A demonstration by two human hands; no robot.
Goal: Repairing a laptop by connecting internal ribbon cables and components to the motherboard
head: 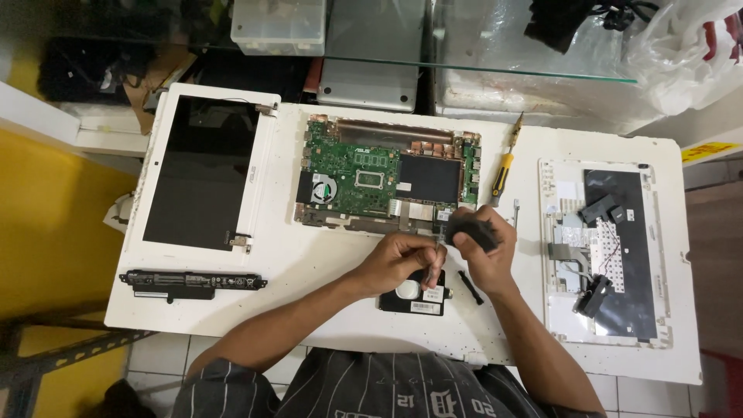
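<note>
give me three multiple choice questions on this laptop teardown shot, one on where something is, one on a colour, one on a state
1. Where does the long black battery lie?
A. below the detached screen
B. on the keyboard panel
C. on the motherboard

2. What colour is the handle of the screwdriver?
A. red
B. yellow and black
C. all blue

3. What is the right hand doing?
A. lying flat and empty
B. holding a small black part
C. gripping the screwdriver

Answers:
1 A: it lies at the table's left, just under the screen.
2 B: yellow handle with black bands.
3 B: its fingers close round the black part.
</note>
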